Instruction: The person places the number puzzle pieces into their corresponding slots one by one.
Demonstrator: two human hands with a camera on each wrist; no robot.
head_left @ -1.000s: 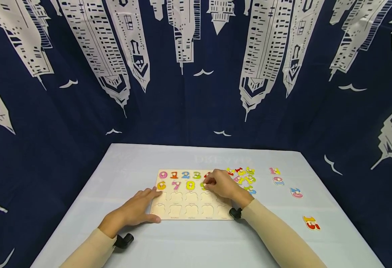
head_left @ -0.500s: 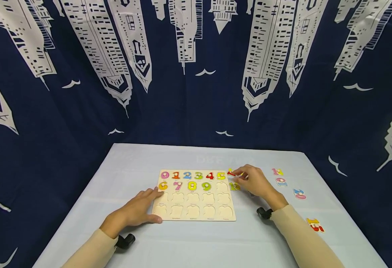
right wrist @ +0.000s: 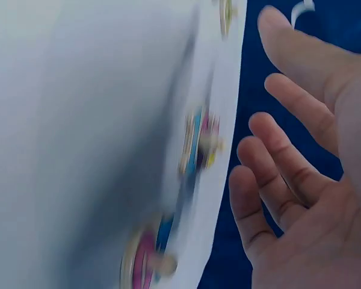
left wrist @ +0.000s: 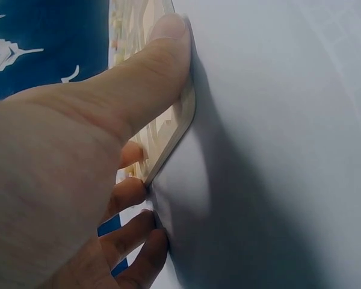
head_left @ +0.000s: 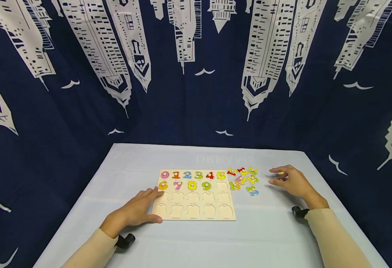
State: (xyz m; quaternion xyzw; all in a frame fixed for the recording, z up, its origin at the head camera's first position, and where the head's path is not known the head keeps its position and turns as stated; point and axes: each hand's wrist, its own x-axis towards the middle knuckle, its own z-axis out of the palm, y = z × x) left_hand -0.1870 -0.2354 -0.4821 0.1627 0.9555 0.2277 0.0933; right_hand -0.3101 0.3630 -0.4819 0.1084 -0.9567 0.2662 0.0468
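We press our left hand [head_left: 136,210] flat on the near left corner of the number board [head_left: 194,194], so it stays put. Our right hand [head_left: 291,182] hangs open, holding nothing, over loose number pieces [head_left: 244,179] lying right of the board.

A: Where does the head view look from?

B: From above and behind, forward and down over the table [head_left: 276,238] to the curtain [head_left: 196,93], far enough to take in both hands and the puzzle board [head_left: 194,195].

A: And the left wrist view?

B: Very near, along the left hand [left wrist: 60,180] at the board's corner, which the head view also shows.

A: The right wrist?

B: Close too, blurred, past the right hand [right wrist: 301,168] across the table edge, where the loose number pieces [right wrist: 195,144] lie.
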